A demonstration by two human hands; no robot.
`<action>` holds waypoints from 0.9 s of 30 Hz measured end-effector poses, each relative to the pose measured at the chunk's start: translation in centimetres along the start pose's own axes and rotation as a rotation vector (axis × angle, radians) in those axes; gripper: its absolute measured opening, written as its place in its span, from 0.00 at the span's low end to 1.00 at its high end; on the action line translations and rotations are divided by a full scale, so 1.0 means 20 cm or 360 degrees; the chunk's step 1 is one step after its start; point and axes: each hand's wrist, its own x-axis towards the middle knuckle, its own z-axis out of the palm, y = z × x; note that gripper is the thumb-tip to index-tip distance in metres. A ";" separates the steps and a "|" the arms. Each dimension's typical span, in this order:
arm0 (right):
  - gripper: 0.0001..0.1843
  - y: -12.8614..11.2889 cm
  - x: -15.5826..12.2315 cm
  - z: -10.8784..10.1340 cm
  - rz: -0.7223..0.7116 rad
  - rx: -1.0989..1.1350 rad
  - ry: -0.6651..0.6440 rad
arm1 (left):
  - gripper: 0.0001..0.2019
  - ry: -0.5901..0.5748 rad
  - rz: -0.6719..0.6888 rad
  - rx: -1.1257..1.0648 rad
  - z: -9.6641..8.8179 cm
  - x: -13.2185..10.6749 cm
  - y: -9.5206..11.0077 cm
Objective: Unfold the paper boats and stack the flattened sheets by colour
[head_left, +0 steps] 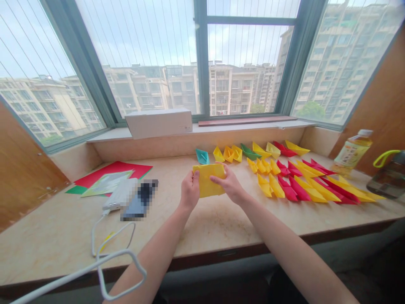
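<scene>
A folded piece of yellow paper (209,181), roughly rectangular, is held up above the tabletop between both hands. My left hand (190,188) grips its left edge, thumb on the near face. On the right edge, my right hand (230,182) pinches it with the thumb lying across the front. The fingers behind the paper are mostly hidden. Just beyond the paper stands a teal paper boat (202,156). To the right, rows of folded paper boats in yellow, red and green stand on the table, among them a dark green boat (250,152) and a red boat (287,188).
Red paper sheets (118,171) lie at the left beside a white power bank (120,194) and a pixelated phone (141,200). A white cable (79,270) loops over the front left edge. A drink bottle (353,152) and dark container (389,175) stand right. A white box (160,123) rests on the windowsill.
</scene>
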 end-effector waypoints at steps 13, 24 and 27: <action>0.18 -0.05 -0.01 -0.07 0.0114 -0.0283 -0.0334 | 0.25 -0.0251 -0.0305 -0.0587 0.01 0.00 0.04; 0.24 0.01 -0.03 -0.06 -0.0293 -0.0595 -0.0487 | 0.20 -0.0089 -0.0374 -0.0642 0.01 0.02 -0.02; 0.25 0.00 -0.04 -0.05 -0.0499 -0.0769 -0.0515 | 0.20 -0.0089 -0.0358 -0.0628 0.00 0.03 -0.02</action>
